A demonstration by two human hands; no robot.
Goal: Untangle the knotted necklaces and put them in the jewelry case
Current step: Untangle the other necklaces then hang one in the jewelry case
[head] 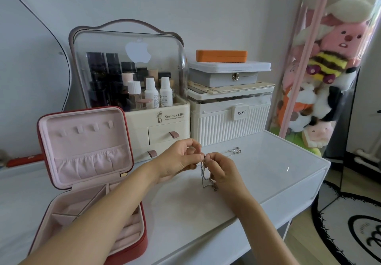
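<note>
The knotted necklaces (206, 175) were held above the white table (268, 167), just right of the jewelry case (86, 161). The tangle was pinched at its top between the thumb and fingertips of the left hand (178, 161) and of the right hand (221, 168), the two hands almost touching. From that pinch the chains hung down, long axis roughly vertical, lower loops near or on the tabletop; contact could not be told. A further strand with clasps (235, 151) was seen lying on the table beyond the right hand, stretched away from the case.

The case was noted open, lid propped upright with its pink lining toward the camera, compartments of the base facing up, partly hidden by the left forearm. Bare tabletop was seen right of the case as far as the table's right edge. Behind the case, a cosmetics organizer (140, 99) and a white ribbed box (231, 118) were set against the wall.
</note>
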